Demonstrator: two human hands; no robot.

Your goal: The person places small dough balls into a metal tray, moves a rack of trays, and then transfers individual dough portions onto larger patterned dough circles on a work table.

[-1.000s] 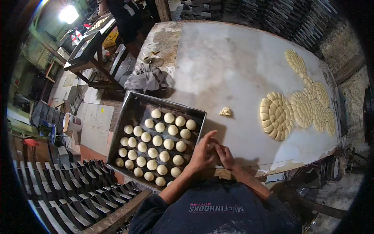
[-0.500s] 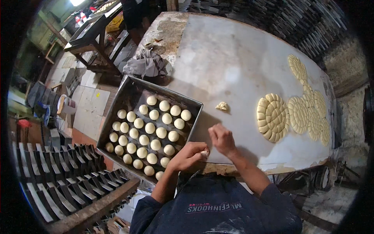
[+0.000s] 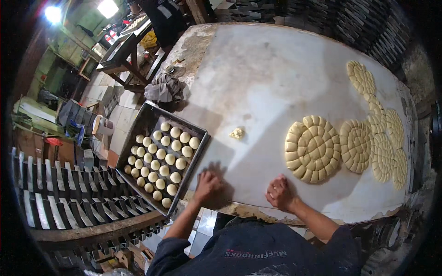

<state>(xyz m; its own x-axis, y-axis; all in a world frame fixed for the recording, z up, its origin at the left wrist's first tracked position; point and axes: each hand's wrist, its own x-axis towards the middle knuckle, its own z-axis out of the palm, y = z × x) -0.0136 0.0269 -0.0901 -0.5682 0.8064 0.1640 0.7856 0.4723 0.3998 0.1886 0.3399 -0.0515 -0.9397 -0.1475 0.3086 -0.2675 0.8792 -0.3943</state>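
Observation:
My left hand [image 3: 208, 185] is palm down on the pale worktop [image 3: 258, 69], just right of a dark metal tray [image 3: 200, 152], its fingers bent and apart. My right hand [image 3: 279, 191] is curled at the worktop's near side, below a segmented dough round [image 3: 312, 148]; whatever is within its fingers is hidden. Rows of smooth dough balls [image 3: 169, 158] fill much of the tray. A small lump of dough [image 3: 237, 133] lies between the tray and the rounds. Several more segmented rounds [image 3: 355, 146] lie joined along the right side.
A crumpled grey cloth [image 3: 163, 89] lies at the worktop's left edge, behind the tray. Stacked metal pans [image 3: 62, 186] stand at lower left and behind the worktop. A wooden side table [image 3: 122, 60] with trays is at upper left, a person in dark clothes [image 3: 163, 23] beside it.
My hands were close together beside the tray; now they are apart, the right further right and lower, the left with its fingers more spread. The view has shifted.

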